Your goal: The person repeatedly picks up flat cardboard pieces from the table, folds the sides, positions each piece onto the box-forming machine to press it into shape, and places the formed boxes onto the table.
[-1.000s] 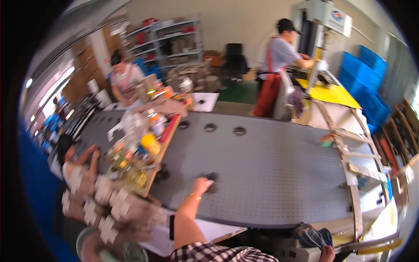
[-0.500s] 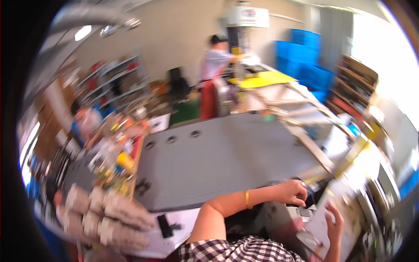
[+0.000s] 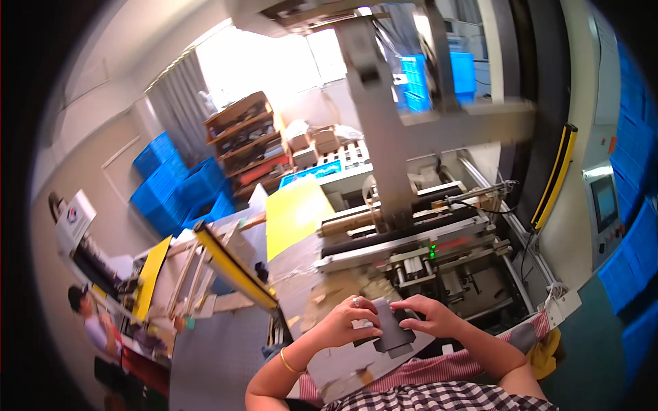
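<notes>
A dark grey card blank (image 3: 393,334) with stepped, flap-like edges is held in front of me above a pale work surface (image 3: 327,383). My left hand (image 3: 348,322), with a ring on one finger and a yellow bangle on the wrist, grips its left side with bent fingers. On the opposite side, my right hand (image 3: 433,318) has its thumb and fingers closed on the right edge. Just beyond the blank lies a brown, worn patch of the surface. The fingertips under the blank are hidden.
A machine (image 3: 439,253) with rollers, rails and a tall frame stands right ahead. Yellow-black posts (image 3: 236,267) flank it, with a control panel (image 3: 604,205) at right. A yellow sheet (image 3: 295,216) lies beyond. Blue crates (image 3: 171,185) are stacked far left; a person (image 3: 103,325) works at left.
My view has swung right from the grey table to the machine. Both hands, apart before over the work area, now meet at the grey card blank.
</notes>
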`<state>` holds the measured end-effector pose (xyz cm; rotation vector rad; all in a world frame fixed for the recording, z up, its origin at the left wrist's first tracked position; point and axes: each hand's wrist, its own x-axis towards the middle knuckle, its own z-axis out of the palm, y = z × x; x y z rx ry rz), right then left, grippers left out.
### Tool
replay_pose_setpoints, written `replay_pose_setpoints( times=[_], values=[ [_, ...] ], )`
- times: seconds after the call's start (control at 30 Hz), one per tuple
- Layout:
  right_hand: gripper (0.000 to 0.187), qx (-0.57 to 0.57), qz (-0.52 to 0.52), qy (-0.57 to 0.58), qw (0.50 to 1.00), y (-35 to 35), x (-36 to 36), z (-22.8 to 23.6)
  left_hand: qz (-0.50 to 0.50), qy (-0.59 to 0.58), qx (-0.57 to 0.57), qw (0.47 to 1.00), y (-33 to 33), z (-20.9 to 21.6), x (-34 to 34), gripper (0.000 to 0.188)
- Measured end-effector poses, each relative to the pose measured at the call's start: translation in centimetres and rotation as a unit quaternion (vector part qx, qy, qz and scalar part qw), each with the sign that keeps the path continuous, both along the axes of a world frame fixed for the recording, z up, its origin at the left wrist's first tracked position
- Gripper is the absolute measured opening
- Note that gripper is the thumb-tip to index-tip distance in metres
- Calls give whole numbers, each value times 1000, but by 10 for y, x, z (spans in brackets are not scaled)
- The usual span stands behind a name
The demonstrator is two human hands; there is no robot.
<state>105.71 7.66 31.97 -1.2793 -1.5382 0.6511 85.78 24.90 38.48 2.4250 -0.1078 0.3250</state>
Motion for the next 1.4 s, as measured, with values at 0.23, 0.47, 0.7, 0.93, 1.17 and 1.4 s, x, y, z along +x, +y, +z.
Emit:
replay_pose_setpoints(
  times=[0.23,0.47,0.7,0.93,1.17,1.4],
  values=[
    [63,99,-131,-186,969,56,87,19,85,-108,-24,990,51,-28,90,38],
    [56,11,-60,151,987,203,222,24,132,-111,-218,961,180,-16,227,63],
    [63,8,-121,-114,986,213,246,85,157,-136,10,978,206,17,272,78],
    [19,291,-182,180,922,133,117,18,181,-146,-39,972,133,-4,165,67],
    [20,-194,126,195,953,20,-104,-61,424,-90,-215,875,96,-88,-117,15],
    [25,-272,258,108,921,51,-252,-33,848,-176,-99,489,36,-289,-540,22]
  ],
)
